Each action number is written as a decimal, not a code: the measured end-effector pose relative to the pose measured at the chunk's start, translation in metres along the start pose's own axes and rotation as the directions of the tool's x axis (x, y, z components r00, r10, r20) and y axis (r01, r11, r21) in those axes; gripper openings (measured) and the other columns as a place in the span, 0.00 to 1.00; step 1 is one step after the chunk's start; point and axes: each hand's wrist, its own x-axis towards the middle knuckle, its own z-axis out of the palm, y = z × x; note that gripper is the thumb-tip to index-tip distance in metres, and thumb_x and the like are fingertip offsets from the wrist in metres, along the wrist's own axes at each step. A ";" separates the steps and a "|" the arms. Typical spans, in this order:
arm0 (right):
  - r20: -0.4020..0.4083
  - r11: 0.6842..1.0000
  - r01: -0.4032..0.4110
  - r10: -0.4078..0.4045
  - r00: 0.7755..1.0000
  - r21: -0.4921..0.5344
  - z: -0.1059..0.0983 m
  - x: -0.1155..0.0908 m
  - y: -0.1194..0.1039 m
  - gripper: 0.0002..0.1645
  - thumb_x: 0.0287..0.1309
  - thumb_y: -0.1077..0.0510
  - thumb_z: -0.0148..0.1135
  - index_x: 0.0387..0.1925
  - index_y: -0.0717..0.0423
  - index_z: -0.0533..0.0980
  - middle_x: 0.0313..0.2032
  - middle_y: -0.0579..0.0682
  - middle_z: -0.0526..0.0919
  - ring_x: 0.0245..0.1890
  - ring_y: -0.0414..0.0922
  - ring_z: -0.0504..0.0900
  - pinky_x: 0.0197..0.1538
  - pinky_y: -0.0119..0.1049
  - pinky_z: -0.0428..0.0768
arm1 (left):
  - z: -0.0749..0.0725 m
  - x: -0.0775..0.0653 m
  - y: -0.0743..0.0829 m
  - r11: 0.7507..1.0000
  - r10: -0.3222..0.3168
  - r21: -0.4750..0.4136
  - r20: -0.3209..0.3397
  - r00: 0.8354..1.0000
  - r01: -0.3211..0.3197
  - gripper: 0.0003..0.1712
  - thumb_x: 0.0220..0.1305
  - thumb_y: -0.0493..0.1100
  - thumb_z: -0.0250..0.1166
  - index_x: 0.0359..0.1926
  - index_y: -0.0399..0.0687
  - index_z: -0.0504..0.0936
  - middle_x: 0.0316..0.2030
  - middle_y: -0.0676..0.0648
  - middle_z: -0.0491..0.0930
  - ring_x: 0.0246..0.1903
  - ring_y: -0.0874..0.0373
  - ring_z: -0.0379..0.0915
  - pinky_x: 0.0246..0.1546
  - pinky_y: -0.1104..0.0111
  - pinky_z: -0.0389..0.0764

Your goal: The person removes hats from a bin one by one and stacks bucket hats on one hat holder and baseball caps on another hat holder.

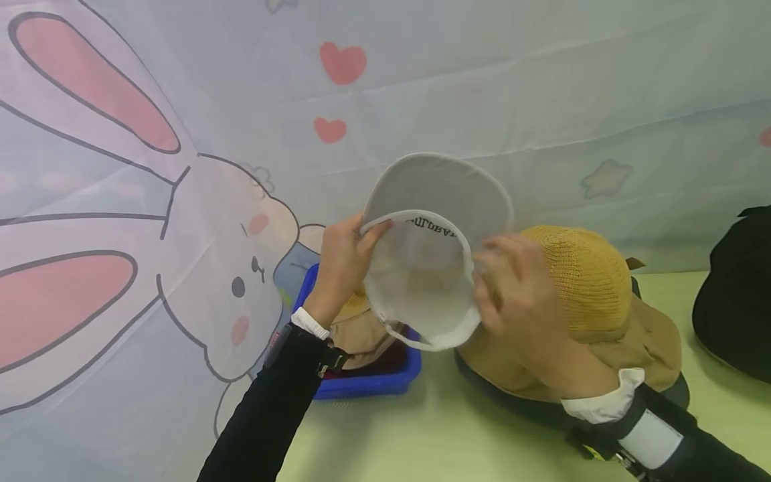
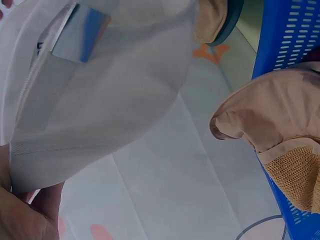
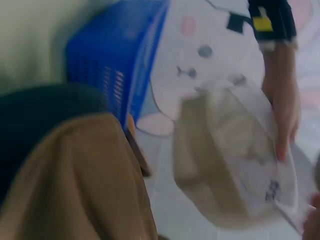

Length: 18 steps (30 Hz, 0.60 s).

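Note:
A white cap point(image 1: 421, 288) is held up in front of me, its hollow inside facing the head camera and its brim point(image 1: 440, 181) upward. Dark lettering shows near the brim. My left hand point(image 1: 346, 264) pinches the left edge where brim and crown meet, thumb on the near side. In the left wrist view, a shiny tag point(image 2: 80, 32) hangs against the cap point(image 2: 110, 100). My right hand point(image 1: 521, 301), blurred, is at the cap's right rim with loosely bent fingers. Only blurred fingertips point(image 3: 314, 210) of it show in the right wrist view.
Behind my left wrist stands a blue basket point(image 1: 373, 385) with a tan and yellow knit hat point(image 2: 280, 110) in it. To the right are stacked hats, with a yellow knit crown point(image 1: 590, 274) over a tan brim point(image 1: 653, 335). A black hat point(image 1: 737, 294) sits farther right on the green table point(image 1: 373, 448).

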 end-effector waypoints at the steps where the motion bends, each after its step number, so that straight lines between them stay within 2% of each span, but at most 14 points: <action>1: 0.111 0.996 0.074 -0.068 0.992 -0.053 0.005 -0.002 -0.003 0.19 0.66 0.63 0.55 0.55 0.69 0.76 0.56 0.67 0.77 0.59 0.65 0.73 0.66 0.51 0.70 | -0.001 0.000 0.000 1.000 -0.021 -0.012 -0.011 1.000 0.021 0.15 0.70 0.48 0.69 0.47 0.41 0.89 0.38 0.42 0.89 0.22 0.56 0.72 0.24 0.67 0.70; 2: 0.253 0.983 0.148 -0.117 0.960 -0.106 0.009 -0.005 -0.006 0.21 0.65 0.65 0.56 0.57 0.69 0.76 0.59 0.66 0.77 0.62 0.64 0.73 0.69 0.52 0.68 | -0.002 0.000 -0.001 0.999 -0.045 -0.021 -0.015 0.999 0.045 0.14 0.70 0.48 0.69 0.45 0.40 0.89 0.37 0.42 0.89 0.24 0.56 0.74 0.25 0.66 0.72; 3: 0.386 0.965 0.223 -0.155 0.909 -0.138 0.014 -0.007 -0.008 0.23 0.65 0.67 0.56 0.60 0.68 0.75 0.62 0.65 0.76 0.65 0.63 0.72 0.71 0.53 0.67 | -0.002 -0.001 -0.001 0.998 -0.067 -0.020 -0.015 0.998 0.067 0.14 0.70 0.48 0.69 0.43 0.40 0.89 0.37 0.41 0.89 0.26 0.55 0.78 0.26 0.65 0.75; 4: 0.499 0.945 0.290 -0.180 0.847 -0.151 0.020 -0.009 -0.009 0.26 0.64 0.69 0.58 0.64 0.69 0.73 0.66 0.64 0.74 0.68 0.63 0.69 0.72 0.53 0.65 | -0.003 -0.003 0.000 0.996 -0.089 -0.024 -0.007 0.996 0.089 0.14 0.70 0.48 0.69 0.43 0.39 0.89 0.36 0.41 0.89 0.28 0.54 0.80 0.26 0.64 0.78; 5: 0.587 0.926 0.339 -0.184 0.788 -0.165 0.025 -0.011 -0.009 0.30 0.63 0.68 0.59 0.67 0.69 0.71 0.69 0.63 0.71 0.71 0.61 0.67 0.73 0.53 0.64 | -0.004 -0.006 0.001 0.994 -0.107 -0.029 0.006 0.994 0.107 0.14 0.70 0.48 0.69 0.42 0.39 0.88 0.36 0.40 0.89 0.29 0.52 0.83 0.27 0.63 0.81; 6: 0.646 0.906 0.384 -0.186 0.741 -0.179 0.029 -0.014 -0.008 0.33 0.62 0.68 0.61 0.69 0.69 0.69 0.71 0.63 0.69 0.73 0.61 0.64 0.74 0.54 0.63 | -0.004 -0.008 0.001 0.992 -0.122 -0.035 0.024 0.992 0.123 0.15 0.70 0.48 0.69 0.43 0.38 0.88 0.37 0.40 0.89 0.31 0.51 0.85 0.29 0.61 0.83; 7: 0.672 0.882 0.427 -0.193 0.715 -0.200 0.033 -0.016 -0.006 0.35 0.62 0.65 0.63 0.70 0.69 0.68 0.72 0.64 0.68 0.73 0.62 0.64 0.73 0.56 0.64 | -0.003 -0.011 0.002 0.989 -0.135 -0.048 0.042 0.990 0.137 0.15 0.71 0.47 0.69 0.44 0.38 0.88 0.38 0.39 0.89 0.33 0.50 0.86 0.30 0.60 0.85; 8: 0.680 0.867 0.451 -0.201 0.705 -0.211 0.037 -0.018 -0.003 0.35 0.62 0.62 0.64 0.69 0.69 0.69 0.72 0.64 0.68 0.73 0.61 0.64 0.71 0.57 0.66 | -0.002 -0.014 0.003 0.987 -0.145 -0.066 0.063 0.987 0.149 0.15 0.71 0.47 0.68 0.44 0.38 0.88 0.38 0.39 0.89 0.34 0.49 0.87 0.31 0.59 0.86; 9: 0.672 0.866 0.452 -0.205 0.711 -0.214 0.040 -0.020 0.000 0.34 0.63 0.59 0.64 0.68 0.69 0.70 0.71 0.64 0.69 0.73 0.61 0.65 0.69 0.59 0.67 | 0.000 -0.017 0.004 0.983 -0.154 -0.084 0.083 0.984 0.161 0.15 0.72 0.47 0.68 0.45 0.38 0.87 0.39 0.38 0.88 0.35 0.48 0.88 0.31 0.59 0.87; 10: 0.665 0.869 0.443 -0.198 0.720 -0.221 0.043 -0.021 0.003 0.34 0.64 0.56 0.63 0.67 0.69 0.70 0.70 0.64 0.70 0.72 0.61 0.66 0.67 0.61 0.69 | 0.001 -0.019 0.004 0.979 -0.162 -0.107 0.101 0.982 0.173 0.15 0.72 0.47 0.67 0.46 0.37 0.87 0.41 0.38 0.88 0.36 0.47 0.88 0.32 0.59 0.87; 12: 0.641 0.888 0.393 -0.159 0.751 -0.240 0.047 -0.022 0.007 0.34 0.64 0.53 0.63 0.67 0.68 0.70 0.69 0.65 0.71 0.71 0.63 0.68 0.64 0.64 0.71 | 0.005 -0.021 0.004 0.970 -0.170 -0.151 0.129 0.977 0.188 0.15 0.73 0.47 0.66 0.47 0.37 0.87 0.42 0.38 0.88 0.37 0.46 0.88 0.32 0.60 0.87; 14: 0.625 0.912 0.325 -0.103 0.774 -0.252 0.051 -0.022 0.009 0.33 0.65 0.55 0.62 0.67 0.67 0.69 0.68 0.67 0.71 0.69 0.65 0.69 0.60 0.65 0.74 | 0.008 -0.024 0.005 0.962 -0.173 -0.186 0.153 0.973 0.200 0.15 0.74 0.46 0.66 0.48 0.38 0.87 0.43 0.38 0.88 0.37 0.46 0.88 0.32 0.60 0.88; 16: 0.633 0.931 0.261 -0.043 0.773 -0.255 0.053 -0.020 0.009 0.35 0.65 0.54 0.62 0.68 0.67 0.67 0.68 0.69 0.70 0.66 0.68 0.71 0.57 0.65 0.76 | 0.009 -0.025 0.006 0.959 -0.166 -0.203 0.159 0.973 0.197 0.15 0.74 0.46 0.66 0.49 0.38 0.87 0.44 0.38 0.88 0.37 0.46 0.88 0.32 0.60 0.88; 18: 0.661 0.954 0.178 0.027 0.750 -0.241 0.053 -0.016 0.006 0.35 0.67 0.54 0.62 0.69 0.69 0.65 0.68 0.70 0.69 0.63 0.70 0.73 0.57 0.64 0.76 | 0.011 -0.027 0.007 0.958 -0.160 -0.212 0.153 0.975 0.190 0.15 0.74 0.47 0.66 0.49 0.39 0.87 0.44 0.39 0.88 0.39 0.46 0.88 0.33 0.60 0.88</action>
